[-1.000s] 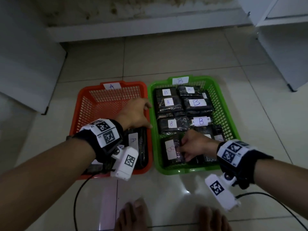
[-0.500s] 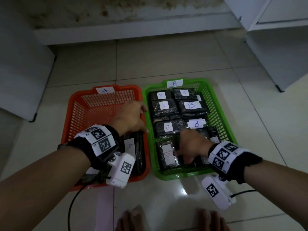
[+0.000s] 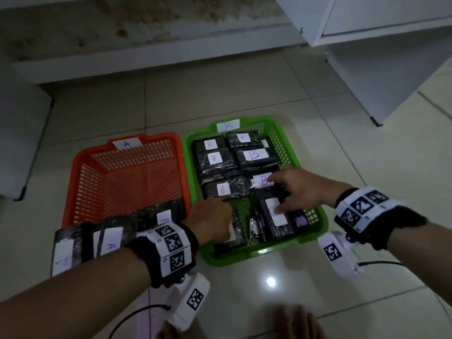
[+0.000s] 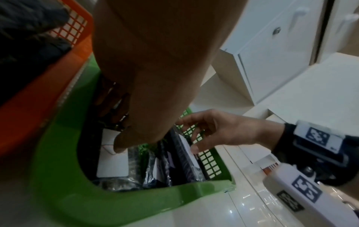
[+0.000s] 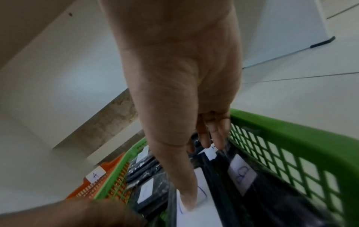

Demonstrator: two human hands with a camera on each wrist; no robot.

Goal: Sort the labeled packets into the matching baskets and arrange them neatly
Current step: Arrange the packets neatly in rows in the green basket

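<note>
I am spreading my right hand [image 3: 297,192] loosely over the green basket [image 3: 247,255], thumb pressing a labeled packet [image 3: 277,217] lying there, while my left hand [image 3: 210,220], having crossed over from the orange basket [image 3: 80,167], is touching another packet [image 4: 113,162] with relaxed fingers.

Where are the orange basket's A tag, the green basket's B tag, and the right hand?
A tag [image 3: 126,144], head view, middle of the paper.
B tag [image 3: 228,125], head view, middle of the paper.
Right hand [image 3: 302,189], head view, back of the hand.
</note>
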